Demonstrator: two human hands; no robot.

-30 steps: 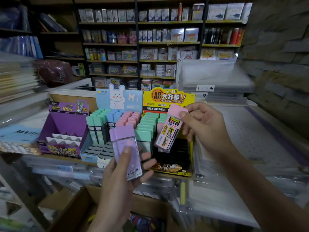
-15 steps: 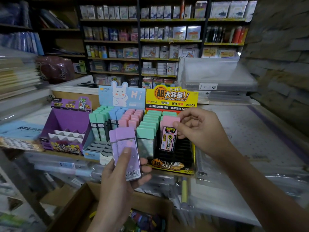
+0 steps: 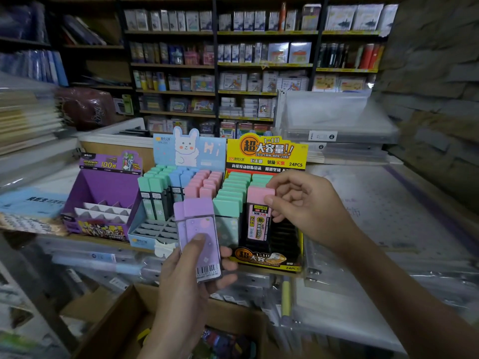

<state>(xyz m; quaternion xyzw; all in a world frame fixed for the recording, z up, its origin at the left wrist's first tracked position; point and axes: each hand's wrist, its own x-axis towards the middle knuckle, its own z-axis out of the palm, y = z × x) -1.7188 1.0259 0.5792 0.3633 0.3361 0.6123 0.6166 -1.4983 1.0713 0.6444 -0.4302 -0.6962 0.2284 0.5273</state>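
My left hand (image 3: 191, 283) holds a purple lead-refill case (image 3: 198, 237) upright in front of the displays, thumb pressed on its clear front. My right hand (image 3: 305, 206) pinches the pink cap of a pink lead-refill case (image 3: 258, 218). That case stands upright in the front row of the yellow display box (image 3: 267, 151), beside green-capped cases (image 3: 228, 206).
A blue rabbit display box (image 3: 189, 149) with green, blue and pink cases sits left of the yellow one. A purple display box (image 3: 103, 187) stands further left. An open cardboard carton (image 3: 124, 314) lies below the shelf. Clear plastic folders (image 3: 337, 120) are stacked to the right.
My right hand brought the pink case down from mid-air and stood it in the yellow box's front row. My left hand kept the purple case nearly still.
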